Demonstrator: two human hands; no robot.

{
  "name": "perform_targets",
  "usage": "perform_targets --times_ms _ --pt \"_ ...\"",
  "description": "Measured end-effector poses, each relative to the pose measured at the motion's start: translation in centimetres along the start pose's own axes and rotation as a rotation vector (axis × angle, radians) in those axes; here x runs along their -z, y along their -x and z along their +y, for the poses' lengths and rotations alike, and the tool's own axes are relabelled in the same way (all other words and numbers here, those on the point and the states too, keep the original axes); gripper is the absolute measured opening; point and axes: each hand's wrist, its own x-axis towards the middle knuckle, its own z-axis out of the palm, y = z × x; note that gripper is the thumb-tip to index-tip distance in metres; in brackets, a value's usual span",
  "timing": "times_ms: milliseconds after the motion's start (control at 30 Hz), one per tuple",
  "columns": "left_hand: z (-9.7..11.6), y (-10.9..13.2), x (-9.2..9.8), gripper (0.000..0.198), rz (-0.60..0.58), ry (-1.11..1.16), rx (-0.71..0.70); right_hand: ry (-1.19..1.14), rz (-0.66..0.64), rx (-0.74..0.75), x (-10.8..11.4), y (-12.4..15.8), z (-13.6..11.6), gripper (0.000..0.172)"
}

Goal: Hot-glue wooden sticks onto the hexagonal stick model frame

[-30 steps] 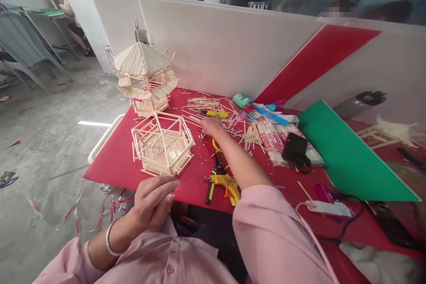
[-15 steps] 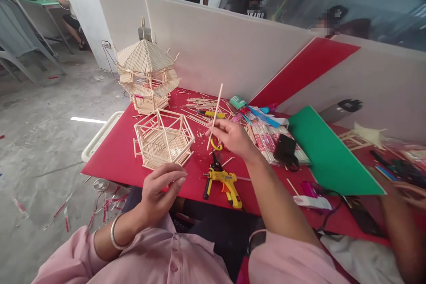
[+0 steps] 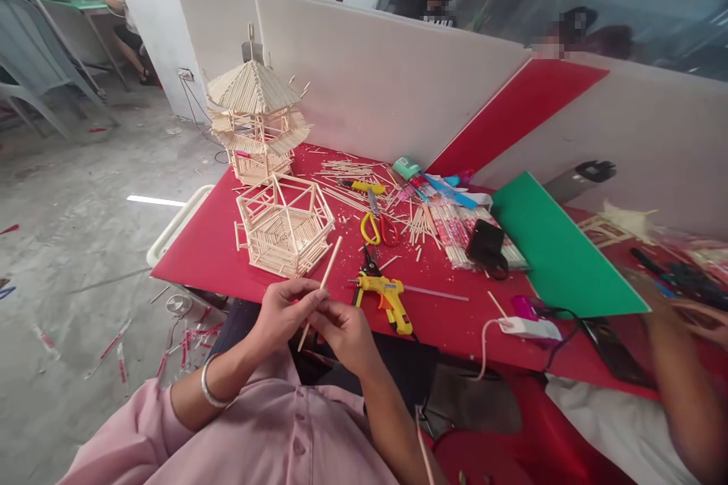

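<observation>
Close to my body, a thin wooden stick tilts up to the right between my hands. My left hand is closed on it, fingers pinching. My right hand meets the left at the same stick, its fingers closed round the lower part. Just beyond stands a six-sided open frame built of sticks, with a patterned stick floor. Behind it rises a pagoda model of the same sticks with tiered roofs. A yellow glue gun lies right of my hands, beside black-jawed cutters.
On the red tabletop lie scissors, a yellow utility knife, loose sticks and packaged sticks. A green board stands at right, with a white power strip before it. Another person's arm is at far right.
My right hand has brought the stick from over the table back to my left hand. Both hands now hold it, and the scissors have come into full view.
</observation>
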Motion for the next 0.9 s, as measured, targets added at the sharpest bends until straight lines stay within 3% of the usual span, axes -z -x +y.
perform_targets --times_ms 267,500,700,900 --pt "0.1 0.2 0.7 0.032 0.052 0.039 -0.044 0.006 0.021 -0.041 0.4 0.6 0.0 0.038" --pt "-0.7 0.6 0.7 0.031 0.110 0.084 -0.079 0.103 -0.084 -0.025 0.1 0.9 -0.1 0.034" --pt "-0.7 0.8 3.0 0.018 0.245 -0.302 -0.415 0.135 0.134 0.038 1.2 0.4 -1.4 0.036" --pt "0.8 1.0 6.7 0.017 0.341 -0.771 -0.683 0.285 0.224 0.222 -0.5 -1.0 -2.3 0.026"
